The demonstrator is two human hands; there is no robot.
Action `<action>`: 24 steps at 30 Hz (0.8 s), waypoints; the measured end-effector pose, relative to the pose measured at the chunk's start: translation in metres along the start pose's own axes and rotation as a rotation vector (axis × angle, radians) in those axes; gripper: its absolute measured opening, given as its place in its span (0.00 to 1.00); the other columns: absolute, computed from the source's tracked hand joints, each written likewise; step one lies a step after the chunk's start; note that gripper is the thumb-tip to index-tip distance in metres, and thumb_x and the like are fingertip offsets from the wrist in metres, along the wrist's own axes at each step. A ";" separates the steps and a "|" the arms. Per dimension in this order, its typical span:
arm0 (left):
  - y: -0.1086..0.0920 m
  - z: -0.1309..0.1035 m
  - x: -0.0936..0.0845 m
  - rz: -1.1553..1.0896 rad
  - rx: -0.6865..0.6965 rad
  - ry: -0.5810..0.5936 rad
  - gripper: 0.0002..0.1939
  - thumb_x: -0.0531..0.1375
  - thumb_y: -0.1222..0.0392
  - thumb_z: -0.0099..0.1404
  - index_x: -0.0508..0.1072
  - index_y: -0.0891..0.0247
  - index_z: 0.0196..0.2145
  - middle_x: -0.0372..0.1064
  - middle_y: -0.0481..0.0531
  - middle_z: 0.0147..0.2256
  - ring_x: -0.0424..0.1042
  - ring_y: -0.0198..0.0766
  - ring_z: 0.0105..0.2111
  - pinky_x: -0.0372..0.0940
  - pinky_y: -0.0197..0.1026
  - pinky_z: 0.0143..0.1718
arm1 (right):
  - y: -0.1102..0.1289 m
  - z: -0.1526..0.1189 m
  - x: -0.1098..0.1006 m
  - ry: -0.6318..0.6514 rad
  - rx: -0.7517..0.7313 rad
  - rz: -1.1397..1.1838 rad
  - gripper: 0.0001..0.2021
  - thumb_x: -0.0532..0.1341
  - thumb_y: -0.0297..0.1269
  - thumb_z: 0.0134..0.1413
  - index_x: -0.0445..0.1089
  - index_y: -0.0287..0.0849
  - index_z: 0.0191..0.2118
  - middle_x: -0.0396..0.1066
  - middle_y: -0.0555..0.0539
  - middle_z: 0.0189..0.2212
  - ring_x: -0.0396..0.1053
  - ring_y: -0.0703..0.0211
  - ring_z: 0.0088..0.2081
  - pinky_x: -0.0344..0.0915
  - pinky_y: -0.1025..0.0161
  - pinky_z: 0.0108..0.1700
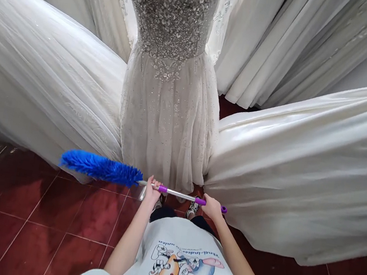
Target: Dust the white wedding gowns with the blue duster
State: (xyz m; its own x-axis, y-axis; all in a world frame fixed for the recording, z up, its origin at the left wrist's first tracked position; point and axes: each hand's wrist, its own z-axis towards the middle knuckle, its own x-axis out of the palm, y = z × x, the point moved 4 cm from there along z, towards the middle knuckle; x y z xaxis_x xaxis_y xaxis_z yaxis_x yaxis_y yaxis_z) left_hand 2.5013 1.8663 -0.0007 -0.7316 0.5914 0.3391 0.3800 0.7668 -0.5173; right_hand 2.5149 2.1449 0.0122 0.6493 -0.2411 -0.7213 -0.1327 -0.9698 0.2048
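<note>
A duster [101, 167] with a fluffy blue head lies level across the front of my body, its head pointing left. My left hand [152, 189] is closed round the pole just past the blue head, beside a purple collar. On the purple grip near the other end, my right hand [212, 207] is wrapped, with the tip of the handle sticking out to the right. Straight ahead stands a dress [168, 122] with a beaded silver bodice and a pale sparkly skirt. The duster's pole passes in front of the skirt's hem; I cannot tell whether they touch.
Wide white gowns spread out at the left [51, 61] and right [307, 172] of the beaded dress. More pale gowns [266, 44] hang behind. Dark red floor tiles [48, 214] show below, with my shoes [192, 207] close to the hem.
</note>
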 end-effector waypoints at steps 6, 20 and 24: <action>0.017 -0.039 0.150 -0.198 0.064 0.475 0.17 0.62 0.49 0.54 0.59 0.60 0.22 0.53 0.38 0.16 0.59 0.26 0.17 0.62 0.33 0.30 | -0.079 -0.016 -0.035 -0.132 -0.004 0.057 0.20 0.48 0.55 0.55 0.67 0.48 0.41 0.74 0.47 0.34 0.70 0.53 0.36 0.55 0.64 0.31; 0.145 0.000 0.071 0.333 -0.185 -0.049 0.19 0.58 0.44 0.57 0.70 0.66 0.28 0.71 0.48 0.21 0.64 0.29 0.16 0.56 0.31 0.20 | -0.146 -0.050 0.004 0.155 0.003 0.082 0.17 0.57 0.50 0.47 0.73 0.42 0.35 0.77 0.41 0.34 0.74 0.49 0.36 0.60 0.62 0.31; 0.168 -0.017 0.017 0.253 -0.358 -0.220 0.14 0.52 0.54 0.64 0.68 0.65 0.26 0.69 0.48 0.19 0.67 0.32 0.16 0.59 0.33 0.20 | -0.127 -0.057 -0.006 0.105 -0.084 -0.009 0.12 0.59 0.42 0.46 0.72 0.42 0.36 0.76 0.41 0.35 0.73 0.47 0.37 0.60 0.61 0.34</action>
State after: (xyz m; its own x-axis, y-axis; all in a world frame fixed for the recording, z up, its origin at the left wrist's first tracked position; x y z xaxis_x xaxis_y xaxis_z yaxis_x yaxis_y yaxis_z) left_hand 2.5622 2.0095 -0.0688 -0.6788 0.7330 0.0437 0.7037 0.6664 -0.2463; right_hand 2.5707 2.2719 0.0286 0.7252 -0.2228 -0.6514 -0.0663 -0.9644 0.2561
